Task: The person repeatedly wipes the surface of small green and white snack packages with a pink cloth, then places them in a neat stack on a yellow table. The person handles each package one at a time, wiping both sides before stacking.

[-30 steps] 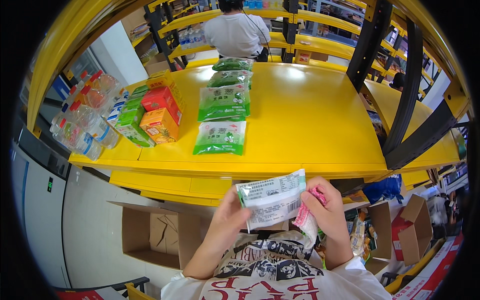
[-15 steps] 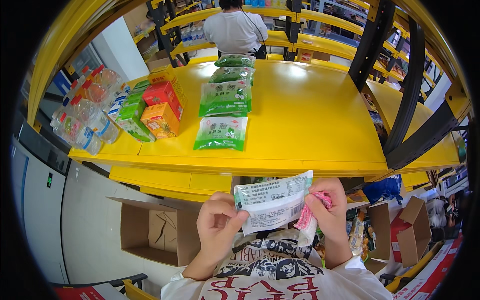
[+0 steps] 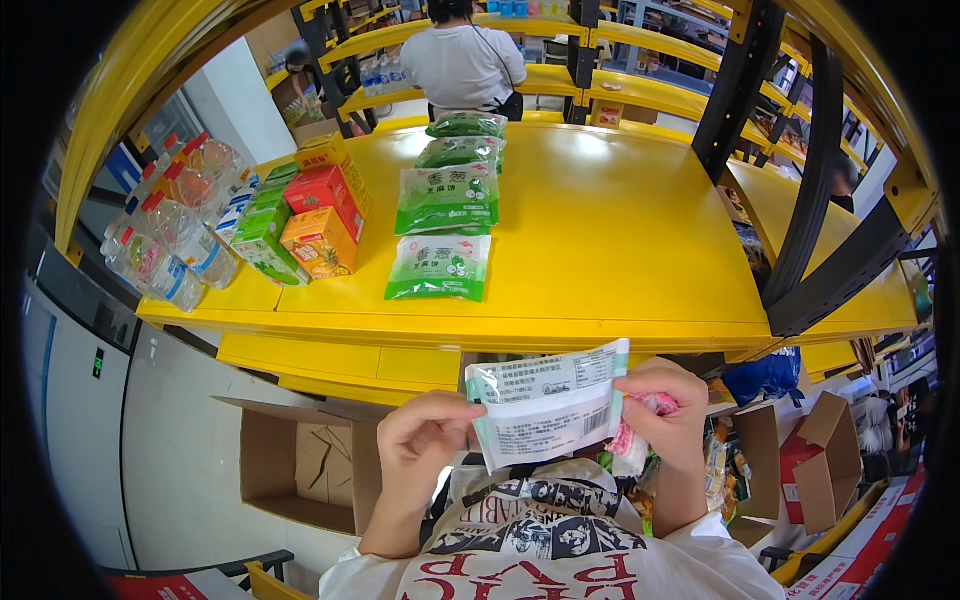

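Note:
Between my left hand [image 3: 425,430] and my right hand [image 3: 668,415] is a packet [image 3: 545,405], its printed white back facing me, above my shirt at the shelf's front. My left fingertips pinch its left edge. The right fingers grip the other end along with a crumpled pink-and-white cloth [image 3: 632,445], which hangs partly behind it. On the yellow shelf [image 3: 620,250] ahead, several green-and-white packets [image 3: 438,270] lie in a column. To their left stand orange, red and green drink boxes [image 3: 318,240] and several clear bottles with red caps [image 3: 175,250].
An open cardboard box [image 3: 305,465] lies below left; cartons [image 3: 825,455] and bagged goods [image 3: 722,465] lie below right. Black uprights [image 3: 790,240] frame the shelf's right end. A person in a white T-shirt [image 3: 460,65] has their back to me beyond the shelf; others are partly visible farther off.
The held packet has tilted more squarely toward me and now covers more of the cloth. My left fingers have shifted to its edge, and my right hand has rotated slightly around its end.

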{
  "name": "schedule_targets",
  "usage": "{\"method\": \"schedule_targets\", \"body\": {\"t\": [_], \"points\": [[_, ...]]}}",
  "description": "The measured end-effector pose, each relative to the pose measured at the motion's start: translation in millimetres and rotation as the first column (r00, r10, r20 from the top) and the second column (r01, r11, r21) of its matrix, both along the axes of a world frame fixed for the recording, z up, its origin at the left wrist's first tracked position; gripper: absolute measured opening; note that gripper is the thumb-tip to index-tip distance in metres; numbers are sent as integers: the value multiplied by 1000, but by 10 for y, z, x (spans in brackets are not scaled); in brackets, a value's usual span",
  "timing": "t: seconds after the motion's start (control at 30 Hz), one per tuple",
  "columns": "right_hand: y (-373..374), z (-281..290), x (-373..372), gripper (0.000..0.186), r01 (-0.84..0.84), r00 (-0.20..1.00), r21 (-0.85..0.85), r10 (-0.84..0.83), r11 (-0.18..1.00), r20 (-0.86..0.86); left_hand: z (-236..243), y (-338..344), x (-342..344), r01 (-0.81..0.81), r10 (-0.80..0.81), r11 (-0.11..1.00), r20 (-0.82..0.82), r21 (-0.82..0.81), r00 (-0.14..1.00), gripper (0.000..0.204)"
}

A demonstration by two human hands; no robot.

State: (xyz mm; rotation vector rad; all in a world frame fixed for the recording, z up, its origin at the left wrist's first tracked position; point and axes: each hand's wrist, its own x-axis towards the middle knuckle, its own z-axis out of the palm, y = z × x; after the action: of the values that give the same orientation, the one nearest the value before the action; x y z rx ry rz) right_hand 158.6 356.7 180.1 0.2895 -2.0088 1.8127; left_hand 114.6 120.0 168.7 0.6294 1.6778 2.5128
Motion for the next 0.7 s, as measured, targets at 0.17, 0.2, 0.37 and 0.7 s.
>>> {"method": "schedule_targets", "body": {"t": [0.17,0.2,0.37,0.7], "points": [[0,-74,-28,26,88,989,101,-74,991,-131,-47,18,-4,-34,31,996,-35,-84,999,23],[-2,-81,-42,26,105,984,129,-85,986,-158,-80,0,-36,-66,51,988,-107,-138,993,23],[-36,-83,-157,12,115,990,171,-98,979,-103,-90,51,-142,-147,121,964,-128,-222,984,15],[-77,-78,-219,7,-102,903,-446,271,889,333,-142,-4,-195,257,-340,932,378,255,861,8]]}}
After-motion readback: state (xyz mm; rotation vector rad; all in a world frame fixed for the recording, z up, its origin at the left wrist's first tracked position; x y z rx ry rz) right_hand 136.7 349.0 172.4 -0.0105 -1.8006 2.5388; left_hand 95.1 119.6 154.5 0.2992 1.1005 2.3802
